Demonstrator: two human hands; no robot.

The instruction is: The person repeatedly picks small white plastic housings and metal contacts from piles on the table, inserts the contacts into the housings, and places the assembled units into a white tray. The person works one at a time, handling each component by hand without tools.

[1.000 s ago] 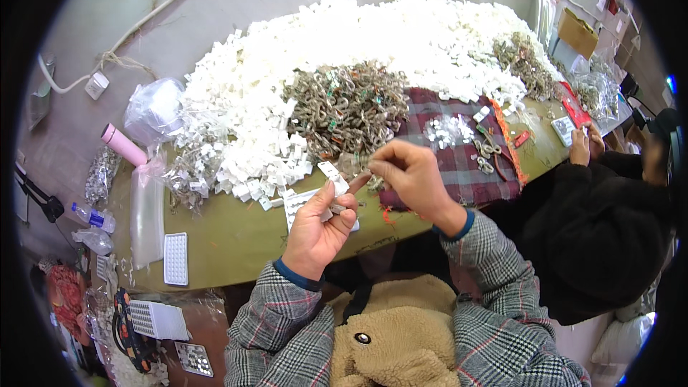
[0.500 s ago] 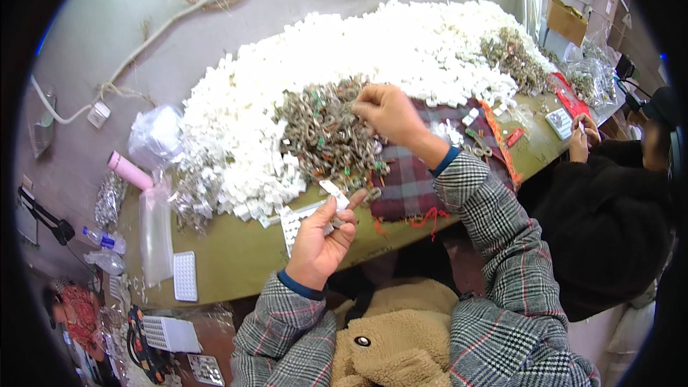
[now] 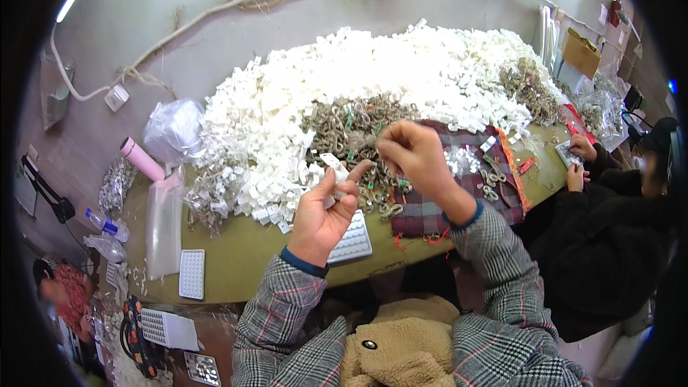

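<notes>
Head camera looked down on the person's left hand (image 3: 324,209), which was raised just above the table's near edge, fingers curled around a small white piece (image 3: 332,163) pinched between thumb and forefinger. Directly under that wrist lay a white gridded tray (image 3: 352,238) on the olive table (image 3: 244,265). The right hand (image 3: 414,154) hovered close beside, over the heap of metal clasps (image 3: 358,125), fingertips bunched together; whether anything tiny sat between them I could not tell. The white piece was just left of the right hand, nearly touching it.

Half a second before, the right hand had been stretched out into the clasp heap, well away from the left; it had since drawn back toward it.

Beyond the hands a plaid cloth (image 3: 459,193) covered the table to the right, and a great mound of white pieces (image 3: 401,72) ran behind. To the left stood a pink bottle (image 3: 141,158), a clear plastic bag (image 3: 172,129), and another small gridded tray (image 3: 191,273). A brown cardboard box (image 3: 580,51) sat at the far right, near a co-worker's hands (image 3: 580,161).
</notes>
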